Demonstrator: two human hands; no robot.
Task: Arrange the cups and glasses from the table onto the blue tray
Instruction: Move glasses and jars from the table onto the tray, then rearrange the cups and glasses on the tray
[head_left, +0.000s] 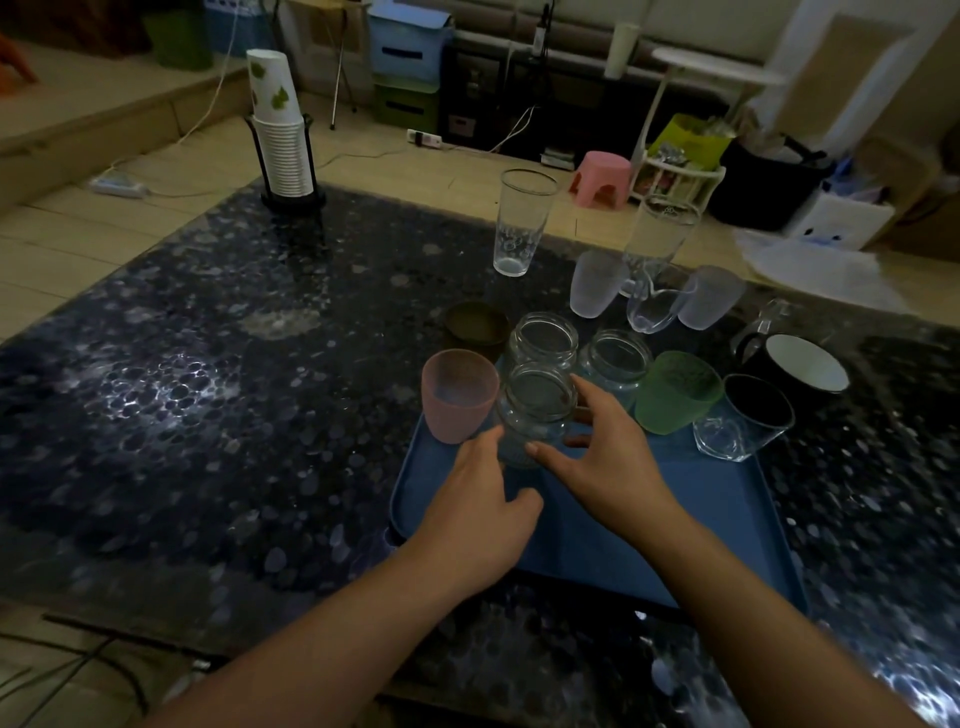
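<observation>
Nearest the camera, two bare forearms are reaching in from 6 o'clock over the blue tray (649, 525), which is lying on the dark speckled table (208, 389). The left hand (475, 514) is curling its fingers against the lower left side of a clear glass jar (535, 413), and the right hand (605, 457) is wrapping the jar's right side, thumb low and fingers near the neck. So both hands are grasping the jar, which is standing upright at the tray's far left part; whether its base is resting on the tray or hovering just above it, I cannot tell.

The jar is looking rigid, smooth and breakable, probably fairly heavy for glass. Holding it around the body below the threaded neck seems the safest grip; slick walls could slip, and knocking it against neighbours could chip it.

Just beside it at 9 o'clock a pink cup (457, 395) is standing. At 12 o'clock a second jar (543, 340) is touching or nearly touching it, with a third jar (615, 364) at 1 o'clock, and a green cup (675, 392) and a low clear glass (743, 418) at 3 o'clock.

Farther off, frosted cups, a black mug (800, 366) and a tall glass (519, 223) are waiting on the table. At 11 o'clock a stack of paper cups (280, 130) is sitting in a rack.
</observation>
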